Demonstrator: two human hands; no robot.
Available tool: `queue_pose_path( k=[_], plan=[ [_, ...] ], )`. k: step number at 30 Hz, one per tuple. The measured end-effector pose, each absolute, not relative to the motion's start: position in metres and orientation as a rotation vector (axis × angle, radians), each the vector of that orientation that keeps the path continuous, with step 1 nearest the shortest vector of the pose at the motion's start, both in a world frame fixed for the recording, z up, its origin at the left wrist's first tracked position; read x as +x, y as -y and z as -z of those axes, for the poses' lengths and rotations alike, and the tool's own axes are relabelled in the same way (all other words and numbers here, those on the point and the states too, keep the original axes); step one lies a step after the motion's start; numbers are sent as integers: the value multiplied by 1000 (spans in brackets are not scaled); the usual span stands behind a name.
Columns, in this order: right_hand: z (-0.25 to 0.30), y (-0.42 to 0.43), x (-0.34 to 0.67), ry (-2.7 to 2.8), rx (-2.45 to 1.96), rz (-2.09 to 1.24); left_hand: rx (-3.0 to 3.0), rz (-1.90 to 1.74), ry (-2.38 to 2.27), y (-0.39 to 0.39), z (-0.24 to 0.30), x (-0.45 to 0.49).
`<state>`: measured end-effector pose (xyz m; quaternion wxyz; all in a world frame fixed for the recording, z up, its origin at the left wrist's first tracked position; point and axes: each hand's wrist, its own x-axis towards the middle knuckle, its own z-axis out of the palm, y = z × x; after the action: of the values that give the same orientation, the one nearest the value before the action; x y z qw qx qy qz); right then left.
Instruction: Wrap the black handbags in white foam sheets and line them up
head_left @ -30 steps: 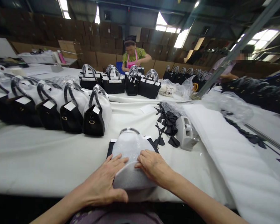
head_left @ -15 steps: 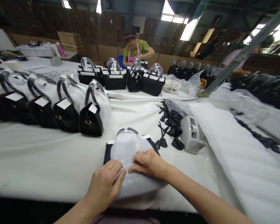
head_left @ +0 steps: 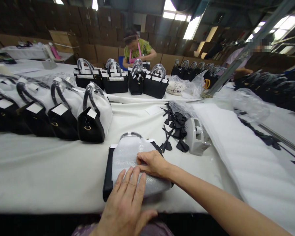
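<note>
A black handbag [head_left: 108,177] lies on its side in front of me, its handles away from me. White foam sheet [head_left: 127,150] covers most of its upper face. My left hand [head_left: 127,196] rests flat on the lower part of the foam, fingers stretched out. My right hand [head_left: 153,164] presses on the foam with its fingers curled in; whether a bit of the sheet is pinched there is hidden. Right of the bag stands a grey tape dispenser [head_left: 195,137], beside a pile of black leather tags and straps [head_left: 178,126].
Wrapped black handbags [head_left: 90,126] stand in a row at left, more handbags [head_left: 115,83] at the back. A long white foam roll [head_left: 226,137] stretches along the right, near a slanted metal post [head_left: 233,65]. A co-worker in a green top [head_left: 144,49] is behind the far table.
My left hand has gone from pinching the foam's edge to lying flat on it. The right hand stays on the foam. The view has shifted slightly to the right.
</note>
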<state>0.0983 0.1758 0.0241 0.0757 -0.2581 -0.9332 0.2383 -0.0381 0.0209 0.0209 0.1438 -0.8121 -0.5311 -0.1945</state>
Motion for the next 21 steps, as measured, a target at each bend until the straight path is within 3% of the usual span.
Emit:
queue_pose_path(
  k=[5, 12, 21],
  plan=[
    [-24, -174, 103, 2600, -810, -697, -2110, 408, 1666, -20, 21, -20],
    [-5, -187, 148, 1636, -1545, -831, -2076, 413, 1604, -24, 31, -27],
    [-1, -121, 155, 1888, -1553, -674, -2114, 523, 1601, -5, 38, -40]
  ],
)
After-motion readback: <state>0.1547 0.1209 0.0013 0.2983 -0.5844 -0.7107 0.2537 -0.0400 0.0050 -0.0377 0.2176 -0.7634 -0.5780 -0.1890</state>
